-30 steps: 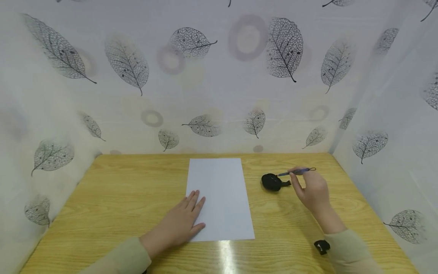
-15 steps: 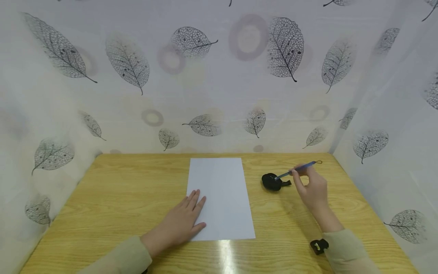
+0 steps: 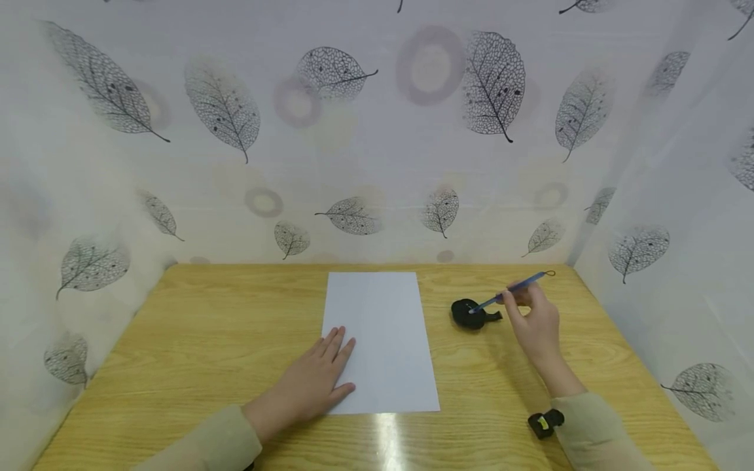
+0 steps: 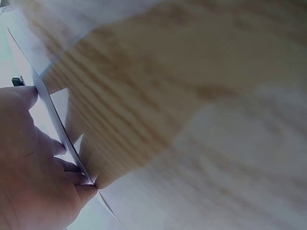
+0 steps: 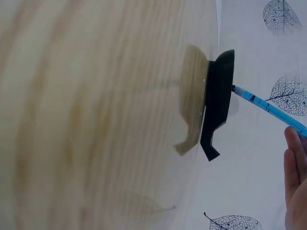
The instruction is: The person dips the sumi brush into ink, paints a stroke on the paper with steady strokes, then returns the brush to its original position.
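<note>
My left hand [image 3: 312, 379] lies flat with its fingers spread on the left side of a white sheet of paper [image 3: 389, 327]. Seen from the left wrist, the same hand [image 4: 33, 158] reaches along the sheet's edge. With thumb and fingers my right hand [image 3: 537, 327] pinches a slim blue brush [image 3: 527, 282] that has a cord loop at its top end. The brush [image 5: 273, 111] slants down, its dark tip at the open top of a small black ink dish [image 3: 462, 317] with a tail-like handle. Inside the ink dish [image 5: 220, 86], the contents are hidden in the right wrist view.
The wood-grain table [image 3: 224, 327] reaches back to a pale leaf-print curtain [image 3: 377, 150], which also hangs at both sides. A small black device [image 3: 544, 423] sits at the right cuff. Light glares off the table in front of the paper.
The brush has tilted more steeply and its tip has moved from beside the dish's rim to over its middle. My right hand shifted slightly left; the left hand and paper stayed put.
</note>
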Tool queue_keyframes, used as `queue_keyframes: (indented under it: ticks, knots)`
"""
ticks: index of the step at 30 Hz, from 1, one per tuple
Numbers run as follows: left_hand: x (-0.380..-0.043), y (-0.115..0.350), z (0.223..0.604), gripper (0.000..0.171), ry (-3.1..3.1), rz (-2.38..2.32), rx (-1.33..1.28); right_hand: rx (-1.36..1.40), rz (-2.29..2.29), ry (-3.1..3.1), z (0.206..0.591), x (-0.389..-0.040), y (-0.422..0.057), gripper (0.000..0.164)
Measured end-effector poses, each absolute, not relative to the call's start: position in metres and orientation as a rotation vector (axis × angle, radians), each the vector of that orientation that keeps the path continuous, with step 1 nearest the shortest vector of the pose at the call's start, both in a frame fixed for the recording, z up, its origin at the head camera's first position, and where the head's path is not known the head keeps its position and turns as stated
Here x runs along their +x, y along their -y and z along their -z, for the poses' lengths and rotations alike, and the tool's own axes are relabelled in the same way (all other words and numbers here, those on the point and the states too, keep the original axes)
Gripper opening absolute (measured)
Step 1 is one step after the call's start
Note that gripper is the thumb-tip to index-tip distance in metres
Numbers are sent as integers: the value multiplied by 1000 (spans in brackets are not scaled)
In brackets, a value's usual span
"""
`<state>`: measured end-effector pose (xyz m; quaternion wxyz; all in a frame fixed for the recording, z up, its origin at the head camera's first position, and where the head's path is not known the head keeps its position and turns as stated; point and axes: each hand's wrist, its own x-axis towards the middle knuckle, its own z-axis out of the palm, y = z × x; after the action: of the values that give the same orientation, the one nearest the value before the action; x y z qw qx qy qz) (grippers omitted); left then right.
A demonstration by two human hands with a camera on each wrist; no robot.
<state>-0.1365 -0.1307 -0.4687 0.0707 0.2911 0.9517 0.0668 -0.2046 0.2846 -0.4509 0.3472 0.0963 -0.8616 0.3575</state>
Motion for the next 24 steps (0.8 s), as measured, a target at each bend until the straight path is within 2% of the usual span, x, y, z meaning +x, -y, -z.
queue_keyframes:
  ticks: [24]
  knots:
    - [-137, 130, 468, 77, -2862, -195, 892, 142, -961, 2339, 454, -206, -290, 13]
